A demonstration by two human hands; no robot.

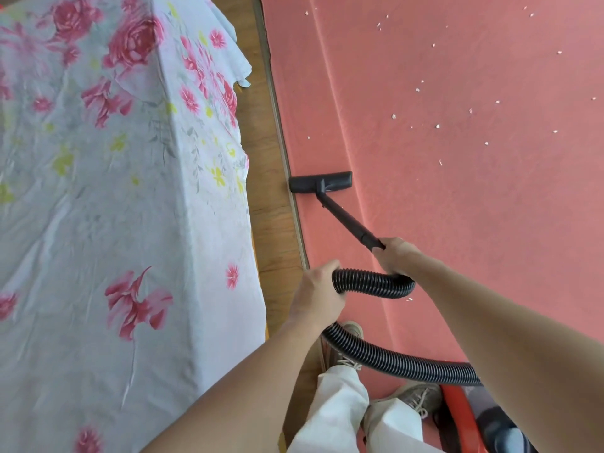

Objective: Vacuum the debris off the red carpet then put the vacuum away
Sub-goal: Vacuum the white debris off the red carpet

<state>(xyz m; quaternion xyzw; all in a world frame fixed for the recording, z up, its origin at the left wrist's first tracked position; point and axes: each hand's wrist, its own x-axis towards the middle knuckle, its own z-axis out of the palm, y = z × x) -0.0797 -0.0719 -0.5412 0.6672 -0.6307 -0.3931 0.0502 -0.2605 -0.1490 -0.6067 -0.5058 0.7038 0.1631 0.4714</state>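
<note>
Two grips hold: left hand [318, 297] round the hose [372, 282], right hand [400, 256] round the wand [346, 220].

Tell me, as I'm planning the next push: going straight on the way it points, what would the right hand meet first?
Probably the black floor head, since the right hand points along the wand it holds; depth is unclear.

Nothing legible in view
We are finding no words, labels, brands, numbers or signs that we can read.
</note>
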